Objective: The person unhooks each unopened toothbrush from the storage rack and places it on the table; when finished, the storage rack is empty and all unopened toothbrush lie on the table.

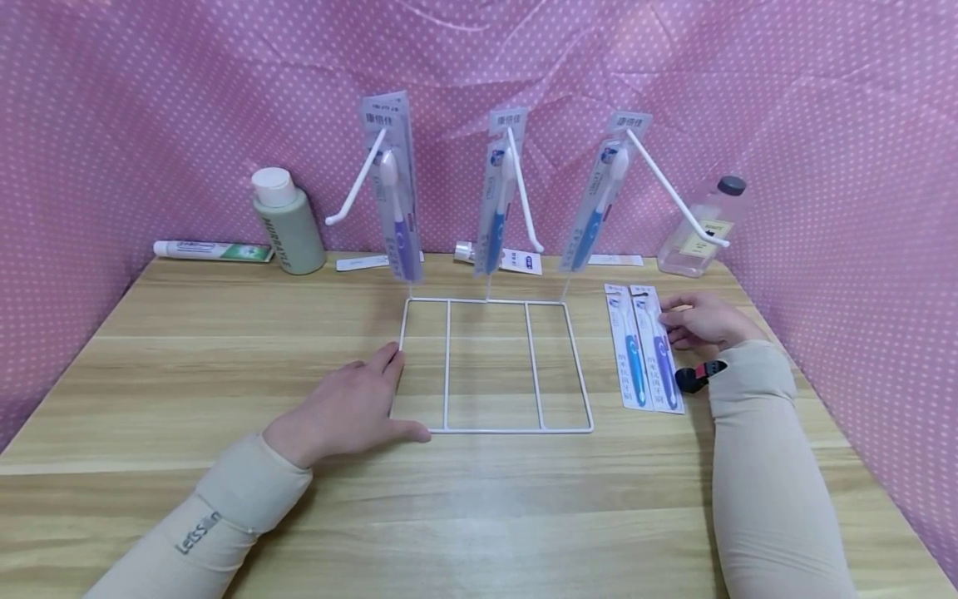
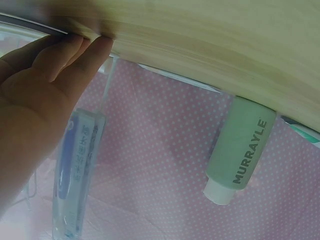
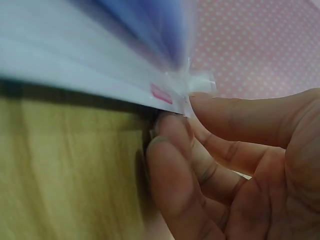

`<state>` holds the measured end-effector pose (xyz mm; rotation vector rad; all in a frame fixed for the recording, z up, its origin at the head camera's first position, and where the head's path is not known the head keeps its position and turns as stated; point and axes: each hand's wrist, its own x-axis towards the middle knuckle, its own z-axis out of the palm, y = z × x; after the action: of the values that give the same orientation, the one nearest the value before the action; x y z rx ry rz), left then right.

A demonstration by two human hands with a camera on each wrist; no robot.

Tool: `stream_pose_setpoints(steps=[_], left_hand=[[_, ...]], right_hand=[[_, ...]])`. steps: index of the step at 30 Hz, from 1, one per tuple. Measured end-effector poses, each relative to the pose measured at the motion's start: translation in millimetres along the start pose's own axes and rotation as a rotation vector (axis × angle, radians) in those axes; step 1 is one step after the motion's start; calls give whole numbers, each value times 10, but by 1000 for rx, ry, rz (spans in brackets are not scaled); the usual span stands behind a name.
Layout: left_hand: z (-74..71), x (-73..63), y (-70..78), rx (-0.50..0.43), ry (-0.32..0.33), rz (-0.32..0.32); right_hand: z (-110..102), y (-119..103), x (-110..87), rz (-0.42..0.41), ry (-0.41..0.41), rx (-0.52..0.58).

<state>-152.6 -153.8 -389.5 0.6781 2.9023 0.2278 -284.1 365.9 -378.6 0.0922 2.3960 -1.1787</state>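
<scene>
My left hand (image 1: 348,413) rests at the left side of a white wire display rack (image 1: 494,431), fingers at its base's left wire and thumb by the front corner. At the right, my right hand (image 1: 705,319) pinches the edge of a packaged purple toothbrush (image 1: 662,353); in the right wrist view the thumb lies over the packaging (image 3: 85,75) and fingers reach beneath it. A packaged blue toothbrush (image 1: 633,358) lies right beside it. From the rack's hooks hang packaged toothbrushes, purple on the left (image 1: 399,216), blue in the middle (image 1: 497,216) and on the right (image 1: 595,216).
Along the back stand a green bottle (image 1: 292,229) with a white cap and a clear bottle (image 1: 692,241) with a dark cap. A toothpaste tube (image 1: 213,250) lies at the back left, another tube (image 1: 519,261) behind the rack. Pink dotted cloth (image 1: 150,125) surrounds the wooden table (image 1: 486,516).
</scene>
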Motion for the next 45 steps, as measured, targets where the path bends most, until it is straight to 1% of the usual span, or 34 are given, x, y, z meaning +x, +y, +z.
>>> stream_pose_setpoints(steps=[6,8,11,14,16,18,21,24,26,28,31,36,41,45], left_hand=[[-2,0,5,3,5,2],[-2,-2,9,5,7,0],[-4,-3,14,7,5,-2],[-11,-6,17,4,1,-8],[-15,-10,19,1,-2,-14],[-19,-14,19,0,-5,-18],[-19,-18,17,2,-5,-17],[-21,-20,17,5,-1,-14],[-19,-21,16,8,3,-11],[-17,-20,16,11,8,-7],[-15,-14,17,12,9,-3],[-21,0,23,1,-5,-7],[-16,0,19,-3,-14,-14],[-15,-4,15,-7,-15,-18]], right_hand=[[-27,-44,-49,13,31,-86],[-44,-75,-90,-4,44,-120],[-56,-161,-157,-65,94,-139],[-33,-304,-222,-165,184,-135],[8,-419,-264,-230,250,-108],[59,-537,-302,-288,315,-53],[156,-704,-344,-377,395,102],[278,-858,-368,-490,438,316],[365,-944,-375,-570,437,442],[445,-1017,-387,-632,418,540],[526,-1089,-400,-691,389,598],[573,-1149,-443,-729,328,580],[594,-1181,-447,-729,259,548],[623,-1199,-430,-738,234,544]])
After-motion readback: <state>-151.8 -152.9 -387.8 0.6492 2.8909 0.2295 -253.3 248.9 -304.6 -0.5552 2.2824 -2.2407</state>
